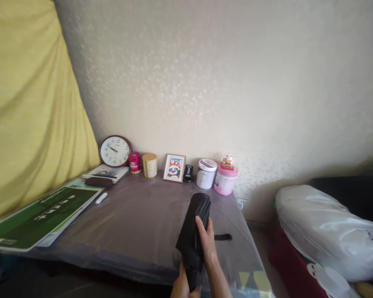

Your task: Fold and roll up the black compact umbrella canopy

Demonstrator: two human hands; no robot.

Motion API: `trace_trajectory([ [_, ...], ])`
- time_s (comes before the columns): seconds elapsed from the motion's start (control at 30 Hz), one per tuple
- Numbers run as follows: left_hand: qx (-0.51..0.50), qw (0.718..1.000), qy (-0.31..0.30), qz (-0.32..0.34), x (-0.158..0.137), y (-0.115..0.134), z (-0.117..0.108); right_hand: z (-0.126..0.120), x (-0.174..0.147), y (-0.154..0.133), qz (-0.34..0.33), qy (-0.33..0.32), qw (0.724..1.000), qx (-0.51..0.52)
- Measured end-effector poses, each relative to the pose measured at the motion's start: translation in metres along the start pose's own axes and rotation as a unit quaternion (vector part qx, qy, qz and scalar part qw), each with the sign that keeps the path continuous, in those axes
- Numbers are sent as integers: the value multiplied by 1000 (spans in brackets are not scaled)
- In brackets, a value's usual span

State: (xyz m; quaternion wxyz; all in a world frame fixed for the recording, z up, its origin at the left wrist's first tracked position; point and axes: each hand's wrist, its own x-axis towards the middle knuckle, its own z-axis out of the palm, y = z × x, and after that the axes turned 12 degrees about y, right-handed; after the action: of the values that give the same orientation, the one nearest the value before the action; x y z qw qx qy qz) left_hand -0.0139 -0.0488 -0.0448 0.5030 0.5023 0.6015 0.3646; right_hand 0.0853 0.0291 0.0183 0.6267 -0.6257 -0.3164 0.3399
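Observation:
A black folding umbrella (191, 231), its canopy furled, is held between both hands over the near right part of the table (136, 219). My left hand (182, 285) closes round the handle at the bottom of the picture. Higher up, my right hand (207, 240) wraps the canopy from the right side, fingers lying along the folds. A black strap (223, 237) sticks out to the right past that hand. The umbrella tilts away from me, its top toward the wall.
Along the wall stand a clock (115, 151), a pink tin (134, 162), a yellow-lidded jar (149, 165), a framed panda picture (174, 168), a white tub (207, 174) and a pink-lidded tub (226, 180). Green sheets (46, 215) lie left. A white plastic bag (326, 227) sits beyond the right edge.

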Motion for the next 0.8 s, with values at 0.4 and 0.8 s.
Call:
trace_trajectory([
  [0.4, -212, 962, -167, -42, -16, 45, -25, -7, -12, -7, 131, -11, 984, 117],
  [0.8, 21, 998, 18, 63, -5, 20, -19, -2, -21, -10, 61, 26, 994, 90],
])
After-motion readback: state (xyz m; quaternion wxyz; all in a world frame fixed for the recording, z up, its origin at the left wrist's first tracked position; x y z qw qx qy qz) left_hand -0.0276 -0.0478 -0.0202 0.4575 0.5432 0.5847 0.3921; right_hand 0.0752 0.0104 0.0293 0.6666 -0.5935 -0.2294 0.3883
